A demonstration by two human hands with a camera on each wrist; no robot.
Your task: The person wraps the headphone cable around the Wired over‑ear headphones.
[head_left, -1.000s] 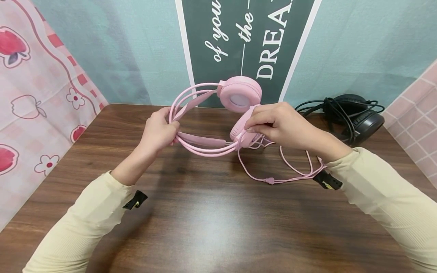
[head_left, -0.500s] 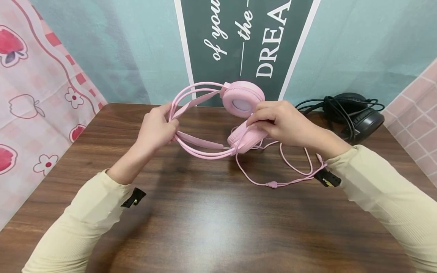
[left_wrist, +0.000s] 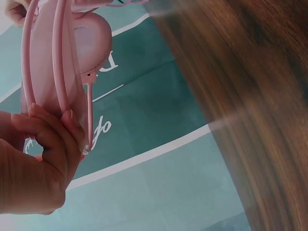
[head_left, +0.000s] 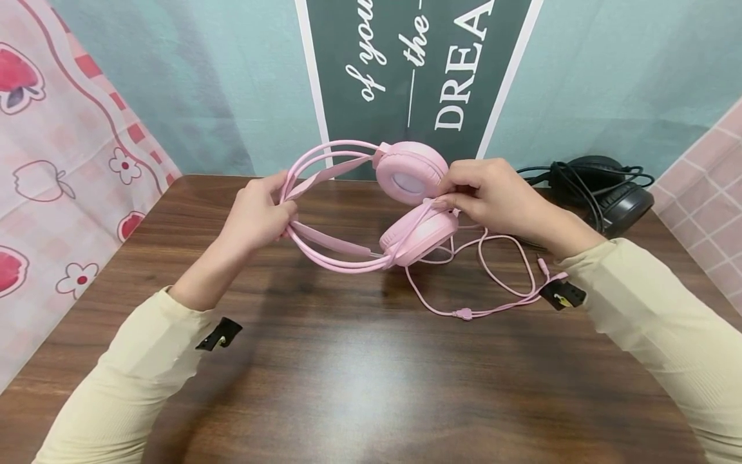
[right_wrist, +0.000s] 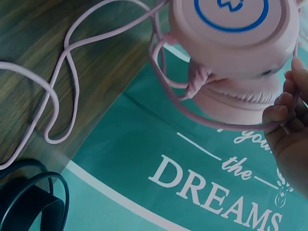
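Pink headphones are held up sideways above the table, headband to the left. My left hand (head_left: pixel 257 209) grips the top of the headband (left_wrist: pixel 45 57), fingers curled round its rods and inner strap. The far ear cup (head_left: pixel 411 171) and the near ear cup (head_left: pixel 426 235) are on the right. Beside the near cup, my right hand (head_left: pixel 493 193) pinches a pink cord (right_wrist: pixel 216 124) between thumb and fingers. That cord curves past the cup, whose outer face bears a blue ring in the right wrist view. More of the cord lies looped on the table, with a small splitter (head_left: pixel 464 314).
Black headphones (head_left: pixel 623 206) with a coiled black cord sit at the table's back right. A dark green panel with white lettering (head_left: pixel 458 84) hangs behind the wooden table (head_left: pixel 359 380). Pink patterned cloth (head_left: pixel 64 187) borders the left side, and pink tile-patterned covering (head_left: pixel 704 206) the right.
The right hand has shifted slightly right and up with the cord. The near ear cup has turned and dropped a little, while the left hand has drifted slightly left, still gripping the headband.
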